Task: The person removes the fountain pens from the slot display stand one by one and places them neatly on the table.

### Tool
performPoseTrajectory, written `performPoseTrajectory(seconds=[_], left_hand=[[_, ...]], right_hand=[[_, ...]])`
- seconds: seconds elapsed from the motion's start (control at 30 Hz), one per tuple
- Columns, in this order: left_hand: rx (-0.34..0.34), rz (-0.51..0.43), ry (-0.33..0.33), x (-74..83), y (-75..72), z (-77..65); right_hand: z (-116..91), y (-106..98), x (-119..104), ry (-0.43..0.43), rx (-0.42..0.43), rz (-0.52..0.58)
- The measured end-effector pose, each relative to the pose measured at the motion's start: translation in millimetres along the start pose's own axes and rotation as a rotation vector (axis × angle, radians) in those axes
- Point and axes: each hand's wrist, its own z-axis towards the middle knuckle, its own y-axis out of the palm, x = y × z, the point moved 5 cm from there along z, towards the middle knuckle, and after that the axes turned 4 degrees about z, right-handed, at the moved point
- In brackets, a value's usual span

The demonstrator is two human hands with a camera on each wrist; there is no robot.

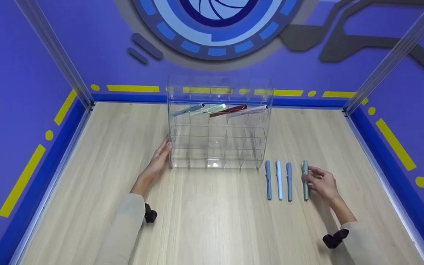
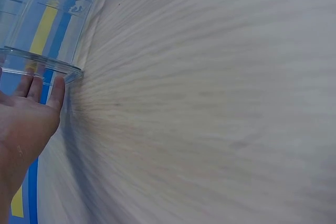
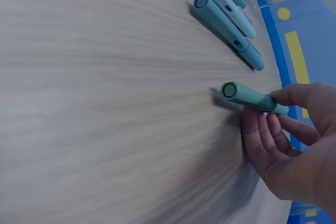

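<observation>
My right hand (image 1: 322, 183) pinches a green pen (image 1: 306, 180) between thumb and fingers, low over the table at the right. In the right wrist view the pen's round end (image 3: 229, 90) points toward the camera. To its left lie a blue pen (image 1: 289, 182), a light blue pen (image 1: 279, 180) and a darker blue pen (image 1: 268, 180), side by side. My left hand (image 1: 156, 162) touches the left side of a clear pen rack (image 1: 217, 141), its fingers fairly straight against the plastic. In the left wrist view the fingers (image 2: 56, 93) rest at the rack's edge.
On the rack's upper tier lean a teal pen (image 1: 190, 109), a pale green pen (image 1: 212, 109), a dark red pen (image 1: 230, 110) and a lilac pen (image 1: 250, 111). The wooden table (image 1: 204, 221) is bounded by blue walls (image 1: 105, 70) at the back and sides.
</observation>
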Motion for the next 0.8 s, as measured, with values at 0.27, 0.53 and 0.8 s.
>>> performPoseTrajectory(seconds=[0.27, 0.53, 0.8], left_hand=[[-0.003, 0.013, 0.008, 0.3, 0.6, 1.7], [0.001, -0.003, -0.012, 1.0, 0.1, 2.0], [-0.002, -0.004, -0.017, -0.1, -0.6, 1.8]], right_hand=[[-1, 4, -6, -0.093, -0.004, -0.132], [-1, 9, -11, -0.143, -0.041, -0.161], [0, 12, -11, -0.115, -0.062, -0.104]])
